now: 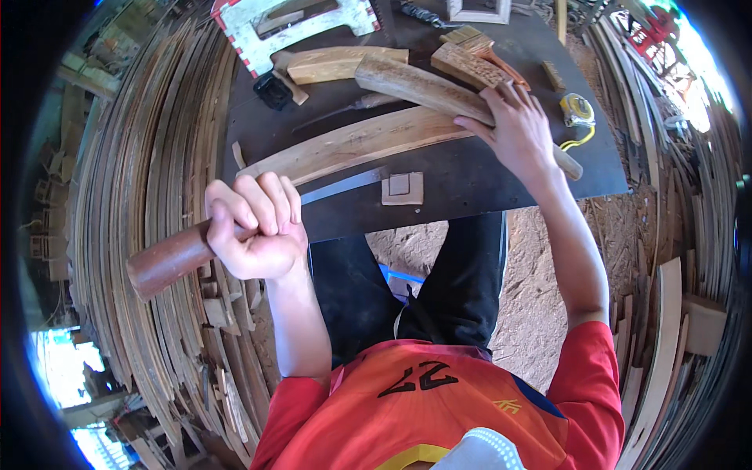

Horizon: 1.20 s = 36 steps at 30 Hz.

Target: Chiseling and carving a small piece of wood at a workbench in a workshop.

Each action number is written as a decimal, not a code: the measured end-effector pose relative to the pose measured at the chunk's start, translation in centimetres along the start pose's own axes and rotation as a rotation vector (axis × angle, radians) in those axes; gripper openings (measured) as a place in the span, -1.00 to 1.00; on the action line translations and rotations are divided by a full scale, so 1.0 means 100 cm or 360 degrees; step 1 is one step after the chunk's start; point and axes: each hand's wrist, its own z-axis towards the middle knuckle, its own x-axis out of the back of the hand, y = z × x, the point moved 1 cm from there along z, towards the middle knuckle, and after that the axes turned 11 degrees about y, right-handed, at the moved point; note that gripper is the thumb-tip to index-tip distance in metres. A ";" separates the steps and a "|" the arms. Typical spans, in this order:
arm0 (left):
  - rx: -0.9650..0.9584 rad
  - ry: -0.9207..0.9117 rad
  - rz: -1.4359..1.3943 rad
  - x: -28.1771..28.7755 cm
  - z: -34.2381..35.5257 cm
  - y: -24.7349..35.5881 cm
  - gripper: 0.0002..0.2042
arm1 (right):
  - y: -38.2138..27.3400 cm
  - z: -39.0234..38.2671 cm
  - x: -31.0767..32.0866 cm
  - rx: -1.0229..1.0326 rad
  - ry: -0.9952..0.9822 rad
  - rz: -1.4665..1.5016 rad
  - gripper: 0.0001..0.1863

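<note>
In my left hand (258, 223), closed in a fist, is a wooden-handled bladed tool (168, 260). Its thick brown handle sticks out to the left, and a long flat metal blade shows in line beyond the fist. My right hand (521, 129) is wrapped over a thick wooden club (419, 88), thumb on the near side and fingers on the far side. The club's rounded narrow end comes out under my wrist. Beneath the club lies a long curved wooden piece (352, 142) on the dark table (470, 192). A small square wooden piece (403, 189) sits near the table's front edge.
A tape measure (577, 111) lies at the right, partly pulled out. Behind the club are wood blocks (468, 64), a shorter curved piece (345, 64) and another wooden-handled tool (374, 102). A white stool (294, 30) stands far back. Long wood strips (149, 180) flank the table.
</note>
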 end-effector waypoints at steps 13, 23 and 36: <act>-0.0116 -0.0042 0.0010 0.028 -0.031 0.006 -0.68 | -0.097 -0.035 0.005 -0.0327 -0.0296 0.0977 -0.64; -0.0311 0.0078 -0.0039 0.024 -0.029 0.026 -0.53 | -0.099 -0.044 -0.005 -0.0276 -0.0166 0.1343 -0.76; 0.0064 -0.0152 0.0153 -0.015 0.010 0.030 -0.61 | -0.098 -0.045 -0.008 -0.0318 0.0007 0.1360 -0.83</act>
